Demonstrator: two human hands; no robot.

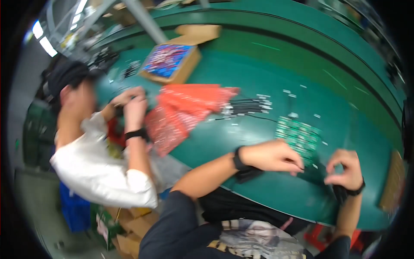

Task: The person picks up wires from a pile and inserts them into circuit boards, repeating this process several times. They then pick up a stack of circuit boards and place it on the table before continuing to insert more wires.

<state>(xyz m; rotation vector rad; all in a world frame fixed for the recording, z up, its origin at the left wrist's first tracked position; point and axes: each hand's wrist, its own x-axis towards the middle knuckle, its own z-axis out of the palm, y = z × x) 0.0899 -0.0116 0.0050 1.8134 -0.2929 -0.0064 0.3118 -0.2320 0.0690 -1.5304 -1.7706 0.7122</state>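
Our left hand (271,156) pinches something thin and dark over the green table (258,64), beside the green boards (299,134) stacked within reach. Our right hand (345,169) curls nearly closed; blur hides whether it grips anything. The cables (248,107) and red sheets (185,113) lie beyond, near a co-worker's hands (130,103).

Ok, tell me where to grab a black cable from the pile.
Probably at the black cord, not the small white end. The black cables lie flat on the green table, white ends pointing right, red packets at their left. Come from above and pinch mid-length; blur hides finer detail.
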